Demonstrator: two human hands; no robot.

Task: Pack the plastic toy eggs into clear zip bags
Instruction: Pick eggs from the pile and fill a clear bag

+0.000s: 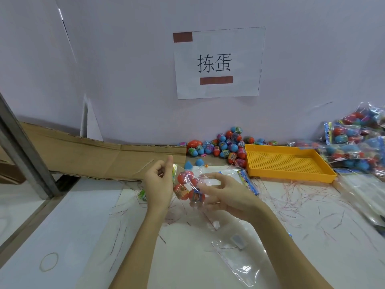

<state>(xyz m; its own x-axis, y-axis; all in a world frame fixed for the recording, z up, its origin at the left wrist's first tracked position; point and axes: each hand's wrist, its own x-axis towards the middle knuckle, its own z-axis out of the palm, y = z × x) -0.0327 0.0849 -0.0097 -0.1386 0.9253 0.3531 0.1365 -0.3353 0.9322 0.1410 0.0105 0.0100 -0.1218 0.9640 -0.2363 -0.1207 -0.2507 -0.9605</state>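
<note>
A pale wall with a taped paper sign [217, 63] backs a white surface [79, 226] strewn with thin red-and-white strips. Between the two hands hangs a clear zip bag [190, 189] holding several red toy eggs, its long axis running from upper left down to lower right. The left hand [159, 184], fingers curled, pinches the bag's upper edge; the right hand [227, 195] curls loosely round its lower end, the grip partly hidden by plastic. Both hands touch the bag, the left nearer its mouth. Beyond the right hand lie the loose eggs [220, 146] against the wall, a yellow tray [291, 174] beside them, and filled bags [358, 142] farther right. Open room lies below the hands.
</note>
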